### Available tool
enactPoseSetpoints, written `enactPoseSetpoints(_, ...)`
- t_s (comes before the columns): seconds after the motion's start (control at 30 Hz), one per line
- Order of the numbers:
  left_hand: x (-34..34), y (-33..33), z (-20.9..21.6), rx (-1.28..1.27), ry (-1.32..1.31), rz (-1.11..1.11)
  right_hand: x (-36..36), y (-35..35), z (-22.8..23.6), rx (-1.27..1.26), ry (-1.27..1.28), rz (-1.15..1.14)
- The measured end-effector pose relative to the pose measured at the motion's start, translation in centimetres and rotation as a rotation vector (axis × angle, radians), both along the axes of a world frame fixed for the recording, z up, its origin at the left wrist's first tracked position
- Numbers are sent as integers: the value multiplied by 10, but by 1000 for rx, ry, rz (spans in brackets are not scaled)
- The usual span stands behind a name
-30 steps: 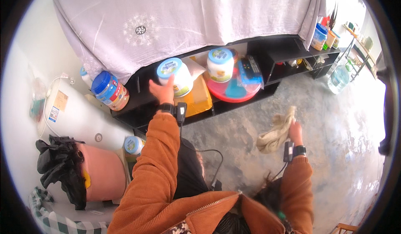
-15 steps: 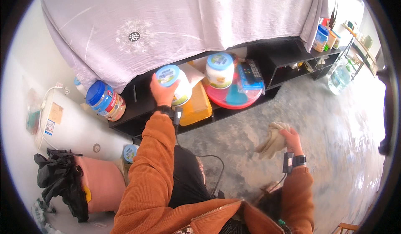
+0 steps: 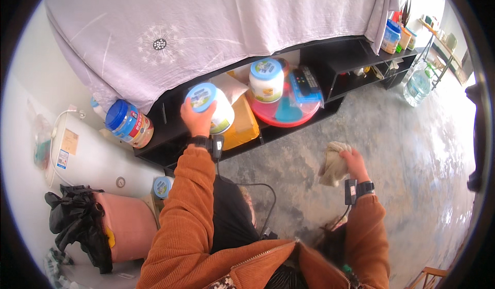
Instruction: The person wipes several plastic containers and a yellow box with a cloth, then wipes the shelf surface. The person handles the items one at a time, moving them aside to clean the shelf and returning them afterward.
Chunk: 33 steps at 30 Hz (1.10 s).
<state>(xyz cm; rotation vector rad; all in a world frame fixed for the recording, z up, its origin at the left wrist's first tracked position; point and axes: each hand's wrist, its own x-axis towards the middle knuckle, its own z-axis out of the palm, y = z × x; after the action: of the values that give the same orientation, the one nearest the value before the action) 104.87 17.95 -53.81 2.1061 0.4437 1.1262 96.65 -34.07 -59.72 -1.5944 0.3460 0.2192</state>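
My left hand (image 3: 198,117) is closed round the side of a white jar with a light blue lid (image 3: 219,111), tilted a little over the black cabinet. Part of the jar hides behind my fingers. Out to the right, above the floor, my right hand (image 3: 353,163) grips a crumpled beige cloth (image 3: 334,163). A similar white jar (image 3: 266,85) with a blue lid stands on a round pink-rimmed container (image 3: 294,114). Below the held jar lies a yellow-orange package (image 3: 242,129).
A blue-lidded jar (image 3: 129,124) stands at the cabinet's left end. A remote control (image 3: 309,80) lies on a blue packet. A pink bin (image 3: 129,224) with a black bag is at lower left beside a white tank (image 3: 98,160). A large water bottle (image 3: 416,89) stands far right.
The held jar and my left hand have shifted slightly left and down. My right hand has moved a little up and left with the cloth. The view has also shifted slightly.
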Motion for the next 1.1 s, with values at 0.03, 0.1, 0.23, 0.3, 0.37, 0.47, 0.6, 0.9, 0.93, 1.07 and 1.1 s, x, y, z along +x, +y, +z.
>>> enactPoseSetpoints(0.03,-2,-1,0,-5,-2,-22,0,0,-1,-7,8,13)
enactPoseSetpoints(0.1,-5,-1,-1,16,9,-63,2,3,-2,1,3,8)
enactPoseSetpoints(0.23,-10,3,-2,-24,29,-192,5,14,-6,47,-43,44)
enactPoseSetpoints(0.3,-14,6,0,-137,7,-269,6,19,-8,56,-57,48)
enactPoseSetpoints(0.37,-22,5,1,-295,2,-321,8,20,-10,81,-50,41)
enactPoseSetpoints(0.47,-32,-3,7,-684,-94,-180,12,19,-17,107,-30,35)
enactPoseSetpoints(0.6,-60,-18,-2,-1141,-24,-168,16,17,-26,115,-35,19)
enactPoseSetpoints(0.9,-33,27,-57,-1335,427,-283,11,14,-17,113,-70,-35)
enactPoseSetpoints(0.93,-28,28,-64,-1253,377,-298,9,15,-15,161,-57,-59)
enactPoseSetpoints(1.07,-10,30,-86,-1327,201,-397,8,19,-16,315,-55,-111)
enactPoseSetpoints(1.1,-7,33,-90,-1352,165,-395,8,20,-18,368,-49,-111)
